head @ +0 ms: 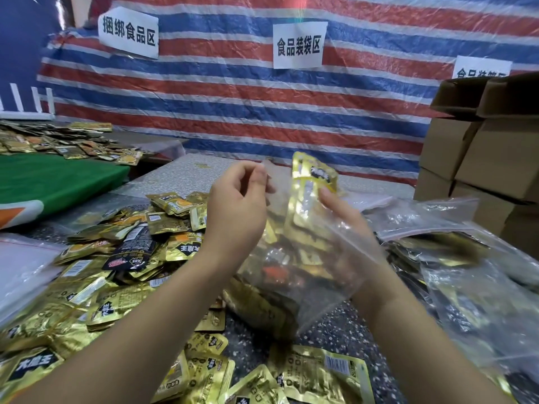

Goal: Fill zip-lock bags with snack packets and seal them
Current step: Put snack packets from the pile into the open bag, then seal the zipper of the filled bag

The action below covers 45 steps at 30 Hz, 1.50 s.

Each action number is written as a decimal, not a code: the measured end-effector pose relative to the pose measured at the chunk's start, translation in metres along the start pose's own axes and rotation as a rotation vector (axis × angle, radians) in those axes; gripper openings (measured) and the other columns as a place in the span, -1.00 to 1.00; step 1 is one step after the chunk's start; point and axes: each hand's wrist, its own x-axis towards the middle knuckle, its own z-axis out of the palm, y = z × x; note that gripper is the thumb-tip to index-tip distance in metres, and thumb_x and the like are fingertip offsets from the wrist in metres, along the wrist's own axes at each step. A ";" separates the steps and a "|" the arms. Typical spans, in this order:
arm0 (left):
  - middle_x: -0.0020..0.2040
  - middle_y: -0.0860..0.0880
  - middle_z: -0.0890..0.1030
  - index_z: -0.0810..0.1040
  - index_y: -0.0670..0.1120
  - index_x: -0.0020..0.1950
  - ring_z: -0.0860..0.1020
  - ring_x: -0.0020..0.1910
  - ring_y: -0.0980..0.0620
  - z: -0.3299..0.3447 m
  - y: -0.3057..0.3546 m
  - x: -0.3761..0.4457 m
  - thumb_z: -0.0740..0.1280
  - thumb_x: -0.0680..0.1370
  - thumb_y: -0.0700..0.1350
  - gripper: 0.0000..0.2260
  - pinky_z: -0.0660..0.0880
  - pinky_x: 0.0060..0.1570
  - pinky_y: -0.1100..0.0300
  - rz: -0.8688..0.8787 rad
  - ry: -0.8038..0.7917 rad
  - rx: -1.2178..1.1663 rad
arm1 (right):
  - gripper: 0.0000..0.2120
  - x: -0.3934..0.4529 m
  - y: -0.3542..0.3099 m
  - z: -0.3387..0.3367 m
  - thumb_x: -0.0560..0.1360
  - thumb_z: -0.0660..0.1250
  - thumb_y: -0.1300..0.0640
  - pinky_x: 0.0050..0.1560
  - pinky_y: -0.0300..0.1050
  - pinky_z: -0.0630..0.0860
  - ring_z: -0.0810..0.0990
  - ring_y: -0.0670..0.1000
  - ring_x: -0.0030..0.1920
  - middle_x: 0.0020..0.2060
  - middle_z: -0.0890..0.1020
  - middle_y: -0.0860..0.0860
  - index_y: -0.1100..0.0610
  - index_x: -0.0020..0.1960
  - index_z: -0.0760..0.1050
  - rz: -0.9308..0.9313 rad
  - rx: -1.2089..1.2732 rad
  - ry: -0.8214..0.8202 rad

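A clear zip-lock bag (294, 275) stands upright in the middle of the table, partly filled with gold and dark snack packets. My left hand (236, 205) pinches the bag's upper left rim between thumb and fingers. My right hand (347, 220) reaches into the bag's mouth and holds a gold snack packet (312, 182) that sticks halfway out of the top. Much of my right hand shows only through the plastic. Loose gold and black packets (116, 258) lie heaped on the table to the left and in front.
Filled zip-lock bags (455, 258) lie stacked at the right. Brown cardboard boxes (481, 158) stand behind them. A green cloth (52, 182) and another packet pile (58, 141) lie at the far left. A striped tarp with paper signs (299, 45) closes the back.
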 end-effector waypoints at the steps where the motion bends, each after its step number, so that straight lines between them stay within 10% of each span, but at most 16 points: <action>1: -0.32 0.13 0.61 0.53 0.02 -0.17 0.51 -0.37 0.21 -0.003 0.001 0.003 0.21 0.67 -0.07 -0.76 0.45 -0.32 0.34 -0.008 -0.006 0.005 | -0.64 0.003 -0.005 -0.005 0.54 0.33 0.10 -0.27 -0.01 0.67 0.69 0.10 -0.23 -0.13 0.68 0.12 0.27 0.26 0.51 0.003 0.070 -0.014; 12: -0.25 0.07 0.70 0.51 -0.08 -0.07 0.66 -0.38 0.06 -0.012 0.010 0.013 0.15 0.69 -0.07 -0.78 0.51 -0.40 0.20 -0.131 -0.066 0.065 | -0.63 -0.005 -0.064 -0.034 0.53 0.27 -0.07 0.14 0.29 0.58 0.70 0.10 0.11 0.11 0.71 0.11 0.15 0.00 0.74 -0.186 0.175 -0.173; 20: -0.30 0.05 0.69 0.52 -0.10 -0.09 0.66 -0.39 0.05 -0.014 0.013 0.014 0.15 0.69 -0.11 -0.78 0.56 -0.39 0.27 -0.172 -0.058 -0.002 | -0.60 -0.010 -0.052 -0.016 0.44 0.35 0.10 -0.05 0.06 0.67 0.71 0.11 0.01 0.01 0.72 0.12 0.20 0.25 0.50 -0.230 -0.335 -0.186; 29: -0.15 -0.07 0.73 0.62 -0.17 -0.06 0.69 -0.20 0.02 -0.031 0.018 0.021 0.27 0.59 0.00 -0.73 0.60 -0.12 0.14 -0.384 -0.445 -0.055 | -0.66 -0.008 -0.055 -0.026 0.46 0.35 0.11 -0.08 0.07 0.66 0.71 0.14 0.07 0.04 0.72 0.11 0.14 0.22 0.51 -0.208 -0.281 -0.211; 38: -0.28 -0.06 0.69 0.69 -0.13 -0.24 0.62 -0.29 0.09 -0.029 0.020 0.016 0.45 0.32 -0.04 -0.84 0.56 -0.21 0.29 -0.254 -0.478 -0.089 | -0.50 -0.015 -0.080 -0.024 0.52 0.28 0.10 0.20 0.17 0.57 0.62 0.16 0.26 0.22 0.65 0.16 0.23 0.42 0.40 -0.364 0.057 -0.093; 45: -0.26 -0.09 0.69 0.70 -0.10 -0.26 0.62 -0.26 0.06 -0.027 0.022 0.013 0.47 0.31 -0.03 -0.85 0.57 -0.17 0.26 -0.242 -0.482 -0.126 | -0.62 -0.023 -0.081 -0.017 0.54 0.32 0.24 0.00 -0.07 0.62 0.71 0.03 0.03 -0.03 0.72 0.05 0.26 0.34 0.41 -0.517 -0.034 -0.113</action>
